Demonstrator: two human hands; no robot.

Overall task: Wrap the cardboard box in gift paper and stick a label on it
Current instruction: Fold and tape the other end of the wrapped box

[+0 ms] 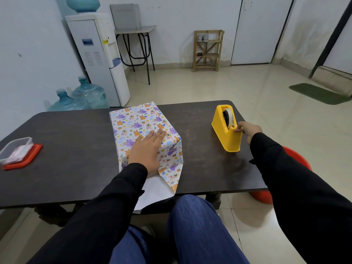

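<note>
The cardboard box (141,121) stands in the middle of the dark table (76,149), covered in white gift paper with purple and orange animal prints. A loose flap of the paper (158,189), white side up, hangs over the table's near edge. My left hand (147,149) lies flat on top of the box with straight fingers, pressing the paper down. To the right stands a yellow tape dispenser (226,130) with a roll of tape. My right hand (248,130) pinches at the dispenser's cutter end; the tape strip itself is too small to make out.
A clear plastic container (14,150) with small packets inside sits on its red lid (28,158) at the table's left edge. Water bottles (83,96) and a water dispenser (101,58) stand behind the table at the left. A red stool (266,195) is at my right.
</note>
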